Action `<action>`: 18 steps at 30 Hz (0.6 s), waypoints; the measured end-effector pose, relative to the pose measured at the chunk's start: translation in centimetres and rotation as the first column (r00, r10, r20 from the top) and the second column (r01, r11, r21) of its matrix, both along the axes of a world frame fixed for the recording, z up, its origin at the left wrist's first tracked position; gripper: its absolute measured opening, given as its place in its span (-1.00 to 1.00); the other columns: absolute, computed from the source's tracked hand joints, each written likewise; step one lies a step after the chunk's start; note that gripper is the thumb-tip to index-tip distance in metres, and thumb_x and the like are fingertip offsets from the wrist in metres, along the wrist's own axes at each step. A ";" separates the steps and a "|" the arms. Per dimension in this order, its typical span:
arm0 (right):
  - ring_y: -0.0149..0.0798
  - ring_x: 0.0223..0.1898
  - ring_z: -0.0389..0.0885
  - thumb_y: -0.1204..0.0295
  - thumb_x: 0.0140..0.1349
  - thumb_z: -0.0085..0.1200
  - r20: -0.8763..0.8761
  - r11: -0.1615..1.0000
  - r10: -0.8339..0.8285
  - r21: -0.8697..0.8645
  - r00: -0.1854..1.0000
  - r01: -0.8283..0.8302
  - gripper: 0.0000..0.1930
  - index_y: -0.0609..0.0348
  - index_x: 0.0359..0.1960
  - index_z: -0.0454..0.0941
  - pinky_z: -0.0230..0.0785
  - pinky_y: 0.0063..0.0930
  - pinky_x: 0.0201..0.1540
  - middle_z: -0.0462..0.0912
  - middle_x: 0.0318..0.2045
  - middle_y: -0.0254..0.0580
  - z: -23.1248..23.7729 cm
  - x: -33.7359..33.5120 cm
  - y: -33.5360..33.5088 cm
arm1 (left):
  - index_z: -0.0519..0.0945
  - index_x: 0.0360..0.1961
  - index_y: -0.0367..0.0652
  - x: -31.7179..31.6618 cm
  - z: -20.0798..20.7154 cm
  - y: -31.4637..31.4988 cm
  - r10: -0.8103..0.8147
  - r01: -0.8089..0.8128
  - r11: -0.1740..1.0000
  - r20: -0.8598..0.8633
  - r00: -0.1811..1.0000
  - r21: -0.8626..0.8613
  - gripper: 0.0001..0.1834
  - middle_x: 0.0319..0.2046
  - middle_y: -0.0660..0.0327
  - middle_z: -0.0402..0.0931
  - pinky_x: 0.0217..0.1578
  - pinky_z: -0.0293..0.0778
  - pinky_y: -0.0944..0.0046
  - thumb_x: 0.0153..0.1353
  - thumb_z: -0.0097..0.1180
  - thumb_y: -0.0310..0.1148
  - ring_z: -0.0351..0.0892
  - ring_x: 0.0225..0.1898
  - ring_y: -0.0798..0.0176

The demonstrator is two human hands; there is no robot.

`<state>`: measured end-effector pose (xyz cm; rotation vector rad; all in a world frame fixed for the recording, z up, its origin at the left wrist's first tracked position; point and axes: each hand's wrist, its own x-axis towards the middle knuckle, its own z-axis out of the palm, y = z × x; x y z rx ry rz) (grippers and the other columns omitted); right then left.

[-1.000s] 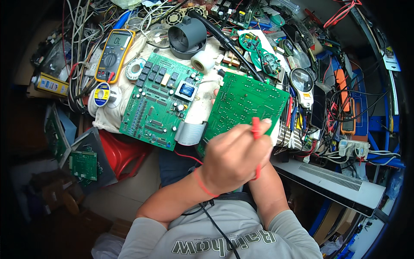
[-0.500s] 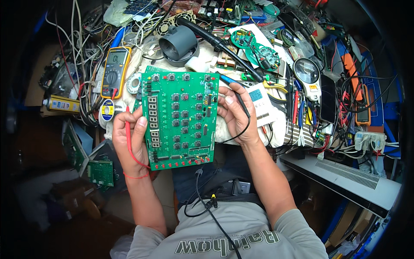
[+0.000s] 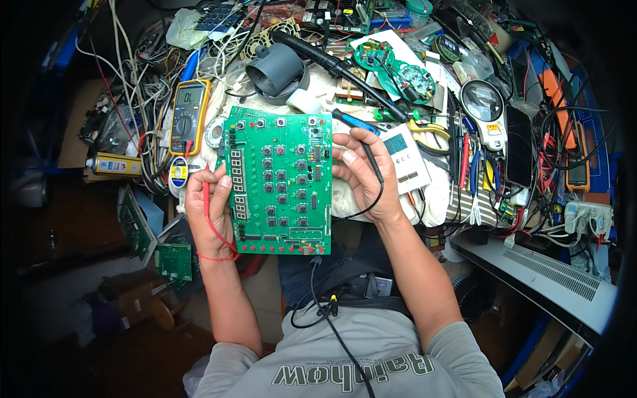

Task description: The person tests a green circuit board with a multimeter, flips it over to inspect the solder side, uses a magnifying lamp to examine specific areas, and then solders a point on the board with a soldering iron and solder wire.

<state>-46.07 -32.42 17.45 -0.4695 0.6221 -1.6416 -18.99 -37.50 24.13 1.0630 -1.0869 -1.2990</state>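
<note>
Upright between my two hands is a green circuit board (image 3: 289, 186) with black push buttons, digit displays down its left side and red parts along its lower edge. My left hand (image 3: 211, 199) grips its left edge, thumb on the front, with a red test probe (image 3: 206, 194) also pinched in the fingers. At the right edge, my right hand (image 3: 368, 179) has curled fingers around a black test probe (image 3: 369, 154); the fingers near the board are partly hidden behind it. A yellow multimeter (image 3: 190, 113) stands beyond my left hand.
A cluttered bench lies beyond the board. On it are a grey plastic cylinder (image 3: 273, 69), round green boards (image 3: 406, 81), a white device with a small screen (image 3: 403, 159), yellow-handled pliers (image 3: 430, 129) and a magnifier (image 3: 482, 101). More boards (image 3: 174, 260) sit lower left.
The view has shifted slightly, so the bench and multimeter appear farther right. The board is tilted a little differently; both hands keep their hold on it and the probes.
</note>
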 end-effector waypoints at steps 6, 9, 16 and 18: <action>-0.19 0.19 0.64 0.49 0.53 0.08 -0.002 0.999 0.000 -0.038 1.000 0.000 -0.59 0.17 0.34 0.32 0.60 -0.29 0.15 0.57 0.23 -0.02 0.0 0.1 0.0 | 0.46 -0.10 -0.18 0.2 -0.1 -0.4 -0.029 0.030 0.999 -0.007 1.000 0.017 -0.78 0.04 -0.05 0.70 0.12 0.60 0.31 0.38 0.20 -0.68 0.69 0.00 0.29; -0.18 0.19 0.64 0.48 0.53 0.09 -0.035 0.999 -0.007 -0.032 0.999 0.006 -0.59 0.18 0.34 0.32 0.59 -0.30 0.15 0.57 0.23 -0.03 0.1 0.1 0.0 | 0.46 -0.10 -0.18 0.1 0.0 -0.5 0.002 -0.001 1.000 0.024 1.000 -0.011 -0.78 0.06 -0.09 0.69 0.13 0.59 0.29 0.38 0.20 -0.68 0.70 0.01 0.27; -0.23 0.16 0.63 0.47 0.52 0.11 -0.037 0.998 -0.030 -0.054 0.999 0.028 -0.60 0.19 0.32 0.34 0.56 -0.33 0.13 0.57 0.22 -0.04 -0.1 0.3 -0.1 | 0.43 -0.15 -0.14 -0.7 0.7 0.9 -0.017 0.016 0.998 -0.025 1.000 -0.059 -0.78 0.09 -0.05 0.66 0.17 0.54 0.30 0.39 0.20 -0.65 0.65 0.08 0.27; -0.25 0.14 0.63 0.48 0.52 0.11 -0.040 0.998 -0.049 -0.050 0.998 0.047 -0.61 0.19 0.31 0.35 0.55 -0.35 0.12 0.57 0.22 -0.04 -0.2 0.4 -0.3 | 0.42 -0.14 -0.14 -1.0 1.1 1.3 -0.005 0.005 0.997 0.000 1.000 -0.075 -0.78 0.10 -0.06 0.66 0.16 0.55 0.29 0.39 0.19 -0.65 0.65 0.07 0.26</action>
